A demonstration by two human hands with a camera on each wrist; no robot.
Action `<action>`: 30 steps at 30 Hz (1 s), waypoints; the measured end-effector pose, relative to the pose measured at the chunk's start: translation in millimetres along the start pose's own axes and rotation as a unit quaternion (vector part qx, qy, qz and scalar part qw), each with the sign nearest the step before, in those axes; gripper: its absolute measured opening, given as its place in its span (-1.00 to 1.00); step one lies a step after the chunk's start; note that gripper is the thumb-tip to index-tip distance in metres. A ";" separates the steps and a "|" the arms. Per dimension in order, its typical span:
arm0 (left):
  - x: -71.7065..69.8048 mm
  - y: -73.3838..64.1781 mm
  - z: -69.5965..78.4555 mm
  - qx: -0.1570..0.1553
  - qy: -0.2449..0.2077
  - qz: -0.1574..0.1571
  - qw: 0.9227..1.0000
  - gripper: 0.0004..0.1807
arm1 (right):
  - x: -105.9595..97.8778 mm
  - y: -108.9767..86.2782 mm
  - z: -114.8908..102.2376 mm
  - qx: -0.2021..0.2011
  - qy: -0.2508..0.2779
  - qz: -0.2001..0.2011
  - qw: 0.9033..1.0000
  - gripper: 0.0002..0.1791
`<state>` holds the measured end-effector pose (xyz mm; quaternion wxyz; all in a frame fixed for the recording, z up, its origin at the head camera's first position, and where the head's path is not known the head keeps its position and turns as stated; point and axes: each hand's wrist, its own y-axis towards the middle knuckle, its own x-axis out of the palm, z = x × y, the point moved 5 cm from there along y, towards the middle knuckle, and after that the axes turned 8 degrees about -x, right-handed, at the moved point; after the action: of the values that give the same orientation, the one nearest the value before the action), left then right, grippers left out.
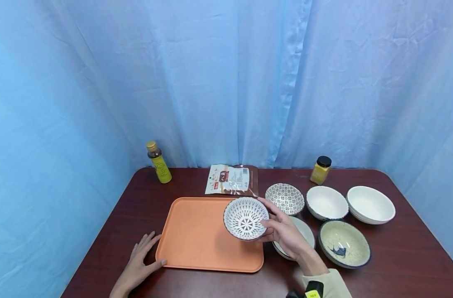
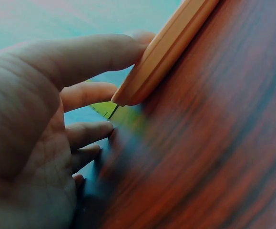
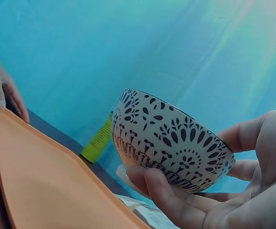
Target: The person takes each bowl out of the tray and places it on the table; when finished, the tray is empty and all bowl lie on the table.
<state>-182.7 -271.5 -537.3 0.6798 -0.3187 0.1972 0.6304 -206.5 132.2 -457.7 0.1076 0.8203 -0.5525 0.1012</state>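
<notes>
In the head view, my right hand (image 1: 286, 234) grips a small white bowl (image 1: 246, 218) with a dark petal pattern, raised above the right part of an orange tray (image 1: 200, 236). The right wrist view shows the patterned bowl (image 3: 171, 138) tilted, with the thumb at its rim and fingers under its base. My left hand (image 1: 138, 265) lies at the tray's near left corner. Its thumb and index finger touch the tray rim (image 2: 161, 57) in the left wrist view, fairly straight, while the other fingers spread beside it.
Right of the tray are a checked bowl (image 1: 284, 199), a pale bowl (image 1: 303, 231) partly behind my hand, white bowls (image 1: 327, 202) (image 1: 370, 204) and a greenish bowl (image 1: 344, 243). Behind stand a bottle (image 1: 161, 167), a packet (image 1: 231, 180) and a black-lidded jar (image 1: 320, 170).
</notes>
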 end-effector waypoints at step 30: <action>-1.2 -1.1 2.0 -0.007 0.000 -0.001 1.000 -0.05 | -87.0 -56.3 -36.4 -0.089 0.075 -0.020 0.993 -0.36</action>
<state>-182.1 -271.0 -534.8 0.6785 -0.3234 0.1925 0.6309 -188.1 240.3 -451.4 0.2231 0.8082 -0.5335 0.1111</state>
